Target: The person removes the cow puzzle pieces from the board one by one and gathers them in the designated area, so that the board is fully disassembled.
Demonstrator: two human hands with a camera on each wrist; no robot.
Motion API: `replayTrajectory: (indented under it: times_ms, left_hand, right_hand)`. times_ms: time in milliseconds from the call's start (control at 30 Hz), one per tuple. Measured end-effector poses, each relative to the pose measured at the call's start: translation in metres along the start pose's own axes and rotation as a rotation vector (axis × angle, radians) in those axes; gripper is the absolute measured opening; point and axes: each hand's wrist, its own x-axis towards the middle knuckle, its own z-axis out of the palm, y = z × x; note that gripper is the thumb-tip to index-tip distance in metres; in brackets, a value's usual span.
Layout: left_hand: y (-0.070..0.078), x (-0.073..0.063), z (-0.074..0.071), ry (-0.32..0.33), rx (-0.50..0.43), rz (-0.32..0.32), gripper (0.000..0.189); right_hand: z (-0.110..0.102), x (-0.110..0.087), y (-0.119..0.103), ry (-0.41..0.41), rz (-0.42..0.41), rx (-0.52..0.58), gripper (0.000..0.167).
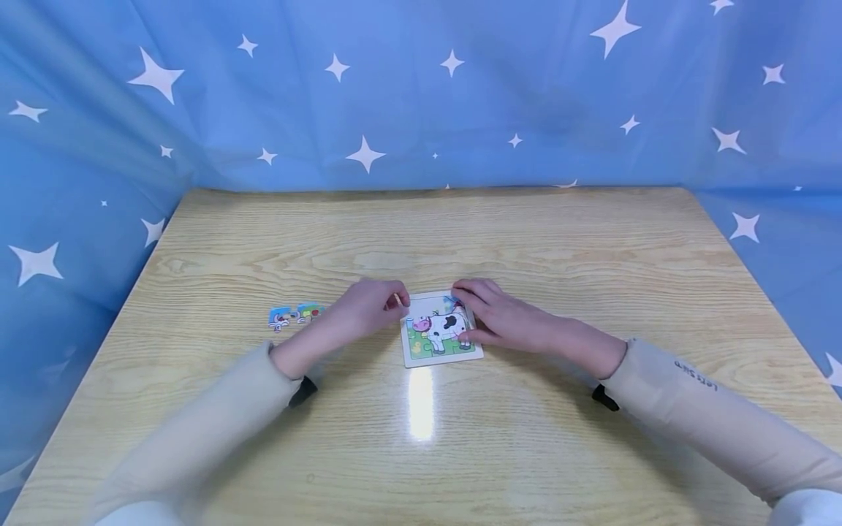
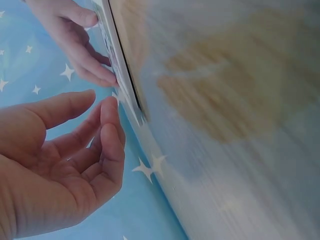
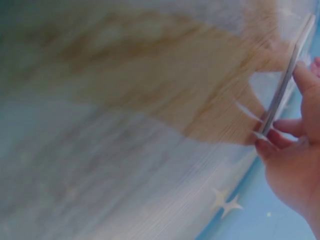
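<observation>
A cow jigsaw puzzle (image 1: 439,354) in a white-rimmed tray lies on the table, its upper part showing a pale bare area. My right hand (image 1: 503,318) holds the tray at its right side, fingers bent over the upper right corner and thumb low on the picture. In the right wrist view the right fingers (image 3: 295,127) touch the tray's edge (image 3: 280,95). By the upper left corner hovers my left hand (image 1: 370,310). Its fingers (image 2: 112,145) are loosely curved in the left wrist view, the thumb apart from them, and nothing shows between them.
Loose puzzle pieces (image 1: 279,317) with blue and green print lie left of the left hand, partly hidden by the forearm. The wooden table (image 1: 421,234) meets a blue star-patterned curtain (image 1: 421,95) at its back and sides.
</observation>
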Motion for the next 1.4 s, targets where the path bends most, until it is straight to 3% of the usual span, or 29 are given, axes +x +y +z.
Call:
replayTrajectory:
  times_ms: [633,1100,1400]
  left_hand:
    - [0.018,0.028,0.013,-0.068,0.021,-0.004,0.017]
    - [0.024,0.039,0.023,-0.11,0.02,0.011,0.025]
    - [0.029,0.045,0.027,-0.118,0.069,0.003,0.027]
  right_hand:
    - [0.002,-0.002,0.001,0.034,0.009,-0.024,0.069]
    - [0.003,-0.002,0.002,0.046,0.007,-0.019,0.068]
    - [0.003,-0.002,0.004,0.043,0.003,-0.009,0.07]
